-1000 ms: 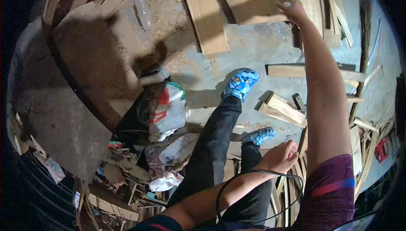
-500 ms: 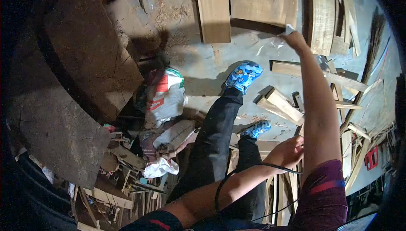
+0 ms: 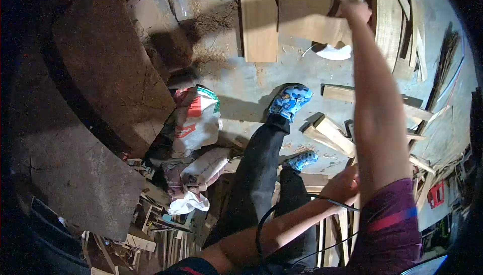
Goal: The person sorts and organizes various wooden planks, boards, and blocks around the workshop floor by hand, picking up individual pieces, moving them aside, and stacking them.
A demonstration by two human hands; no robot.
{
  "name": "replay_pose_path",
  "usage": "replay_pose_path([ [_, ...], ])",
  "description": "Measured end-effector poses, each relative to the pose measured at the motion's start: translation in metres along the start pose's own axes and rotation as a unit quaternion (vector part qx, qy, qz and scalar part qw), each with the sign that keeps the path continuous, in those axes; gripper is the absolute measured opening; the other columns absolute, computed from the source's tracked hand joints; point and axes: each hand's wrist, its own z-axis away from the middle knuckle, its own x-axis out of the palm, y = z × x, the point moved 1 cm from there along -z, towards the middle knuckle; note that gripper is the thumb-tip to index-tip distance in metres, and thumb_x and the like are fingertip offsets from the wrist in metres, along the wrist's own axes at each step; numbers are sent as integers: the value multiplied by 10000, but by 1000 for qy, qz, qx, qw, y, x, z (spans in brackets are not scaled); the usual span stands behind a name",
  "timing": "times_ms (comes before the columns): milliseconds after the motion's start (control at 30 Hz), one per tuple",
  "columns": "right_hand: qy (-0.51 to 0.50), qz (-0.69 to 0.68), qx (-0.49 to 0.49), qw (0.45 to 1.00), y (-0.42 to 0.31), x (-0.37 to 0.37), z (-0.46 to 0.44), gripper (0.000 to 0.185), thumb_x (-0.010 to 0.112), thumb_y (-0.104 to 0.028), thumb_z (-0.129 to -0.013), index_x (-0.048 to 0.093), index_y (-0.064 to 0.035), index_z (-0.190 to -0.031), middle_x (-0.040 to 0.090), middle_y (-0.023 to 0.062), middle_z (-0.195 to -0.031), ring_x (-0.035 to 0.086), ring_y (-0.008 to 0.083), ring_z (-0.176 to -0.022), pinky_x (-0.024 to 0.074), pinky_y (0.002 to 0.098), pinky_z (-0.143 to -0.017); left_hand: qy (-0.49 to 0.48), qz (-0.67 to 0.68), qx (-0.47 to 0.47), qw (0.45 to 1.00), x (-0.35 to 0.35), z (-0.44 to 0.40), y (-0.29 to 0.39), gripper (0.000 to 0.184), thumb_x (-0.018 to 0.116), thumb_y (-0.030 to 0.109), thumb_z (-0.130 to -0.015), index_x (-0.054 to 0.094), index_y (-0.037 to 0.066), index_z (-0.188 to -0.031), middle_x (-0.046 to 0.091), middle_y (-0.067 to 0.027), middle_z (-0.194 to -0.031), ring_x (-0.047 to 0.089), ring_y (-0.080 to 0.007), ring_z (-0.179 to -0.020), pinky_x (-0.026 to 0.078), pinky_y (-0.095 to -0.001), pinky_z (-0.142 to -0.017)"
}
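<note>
Largest: 1 dark slab lies at your left. Next, the wide board lies on the floor ahead, just beside the narrow board. Your right hand is at the wide board's right side; fingers blurred, so grasp or release: cannot tell. Your left hand is near your knees, fingers curled, contents unclear (forearm partly hides it). Advice: take the edge with thumb opposed, free of the white piece near its lower edge; watch the black cable by your left forearm.
</note>
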Motion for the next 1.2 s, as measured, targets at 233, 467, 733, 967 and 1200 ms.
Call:
replay_pose_path([
  [233,-107,-74,58,990,41,62,127,728,716,-626,-704,693,36,-1005,686,233,-994,674,329,-949,523,416,-844,-39,151,50,987,-23,13,38,490,646,227,-850,490,7,-1259,563,-193,-1240,517,-338,-1179,406,-389,-1027],
  [467,247,-76,-261,930,-5,0,67,802,787,-434,-703,438,-80,-1332,514,230,-1227,488,423,-1132,427,489,-956,-133,-320,-25,938,-19,15,17,532,596,298,-853,464,25,-1290,563,-213,-1219,606,-382,-977,519,-469,-808],
  [733,-41,124,-160,978,-56,2,24,1080,746,-738,-574,421,-47,-1337,435,185,-1372,407,372,-1301,337,651,-1002,-41,-365,-10,930,-22,16,17,417,584,282,-895,484,-30,-1153,573,-215,-989,630,-354,-842,529,-444,-680],
  [967,-52,40,-193,979,10,19,35,888,678,-719,-687,495,21,-1140,560,261,-1121,558,417,-1081,473,482,-894,-64,-352,23,933,-13,23,4,422,577,293,-896,484,-19,-1163,567,-223,-1040,625,-368,-874,538,-446,-696],
  [1200,44,-185,-78,979,54,55,106,604,704,-537,-793,540,-9,-1035,665,204,-945,646,376,-904,498,446,-787,-130,-365,11,922,-8,32,-8,435,584,265,-843,533,-20,-1168,572,-230,-1118,593,-380,-975,510,-466,-806],
])
